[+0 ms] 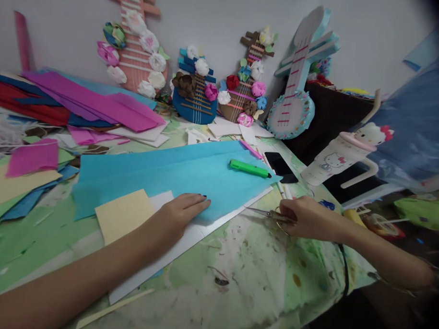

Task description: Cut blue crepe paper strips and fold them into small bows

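My left hand [182, 211] lies flat, fingers stretched out, on a large sheet of bright blue paper [147, 167]. Under its wrist is a cream paper square [126, 214], with a white board [180, 249] beneath. My right hand [300, 215] grips a pair of scissors [271, 214] by the handles. The scissors' blades point left, close to the board's right edge; the blades look nearly closed. A green utility knife [250, 168] rests on the blue paper, beyond both hands.
A black phone [280, 165] and a white tumbler [335, 156] stand to the right. Coloured paper [95, 100] is heaped at the left. Along the wall lean several decorated model instruments, among them a blue one [195, 99] and a pale guitar-like one [291, 107].
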`<state>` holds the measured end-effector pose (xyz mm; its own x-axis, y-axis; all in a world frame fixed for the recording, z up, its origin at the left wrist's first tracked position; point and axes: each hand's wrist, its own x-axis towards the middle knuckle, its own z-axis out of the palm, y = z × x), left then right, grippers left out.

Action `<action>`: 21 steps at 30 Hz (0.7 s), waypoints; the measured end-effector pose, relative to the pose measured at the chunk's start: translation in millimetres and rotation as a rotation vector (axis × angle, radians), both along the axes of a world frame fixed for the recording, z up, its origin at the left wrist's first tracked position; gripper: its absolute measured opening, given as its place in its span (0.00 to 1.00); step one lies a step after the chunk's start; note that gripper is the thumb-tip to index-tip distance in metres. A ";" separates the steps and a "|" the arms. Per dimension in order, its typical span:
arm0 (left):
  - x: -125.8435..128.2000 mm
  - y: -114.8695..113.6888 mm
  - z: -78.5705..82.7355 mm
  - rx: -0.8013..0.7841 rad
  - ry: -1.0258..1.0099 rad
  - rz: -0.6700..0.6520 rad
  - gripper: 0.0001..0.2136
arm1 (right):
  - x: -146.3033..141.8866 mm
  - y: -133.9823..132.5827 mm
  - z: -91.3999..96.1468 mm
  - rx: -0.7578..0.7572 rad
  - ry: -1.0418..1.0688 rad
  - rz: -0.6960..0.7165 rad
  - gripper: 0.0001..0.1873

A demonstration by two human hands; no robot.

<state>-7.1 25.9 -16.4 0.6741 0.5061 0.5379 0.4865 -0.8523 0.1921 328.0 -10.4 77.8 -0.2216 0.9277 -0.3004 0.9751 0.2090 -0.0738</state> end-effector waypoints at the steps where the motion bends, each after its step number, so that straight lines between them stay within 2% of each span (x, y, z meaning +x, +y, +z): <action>1: 0.4 0.0 0.8 0.023 -0.001 -0.013 0.22 | -0.2 -6.1 2.2 -0.059 0.108 -0.025 0.04; 3: 1.9 -1.0 2.4 0.087 -0.011 -0.045 0.20 | -2.3 -19.6 3.0 -0.223 0.402 -0.130 0.06; 6: 5.7 -4.7 4.7 0.196 -0.017 -0.082 0.15 | -10.9 -39.6 -4.9 -0.471 0.923 -0.315 0.15; 8: 8.7 -7.6 6.6 0.275 -0.027 -0.097 0.12 | -18.6 -50.6 -13.5 -0.598 1.129 -0.410 0.21; 10: 11.5 -9.9 9.1 0.342 -0.035 -0.113 0.09 | -25.7 -58.5 -22.0 -0.660 1.244 -0.490 0.25; 12: 13.4 -11.3 11.5 0.383 -0.035 -0.119 0.08 | -31.6 -63.0 -28.1 -0.734 1.355 -0.554 0.24; 16: 14.1 -12.8 12.7 0.402 -0.021 -0.122 0.07 | -44.3 -63.6 -32.3 -0.849 1.397 -0.534 0.24; 21: 11.4 -14.3 8.2 0.388 -0.003 -0.120 0.07 | -65.1 -56.9 -33.7 -0.793 1.393 -0.527 0.24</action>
<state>4.3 11.6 -8.2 0.7145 0.1827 0.6754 0.3790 -0.9125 -0.1541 262.9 -67.2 44.1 -0.4383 0.7085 -0.5531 0.0291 -0.6038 -0.7966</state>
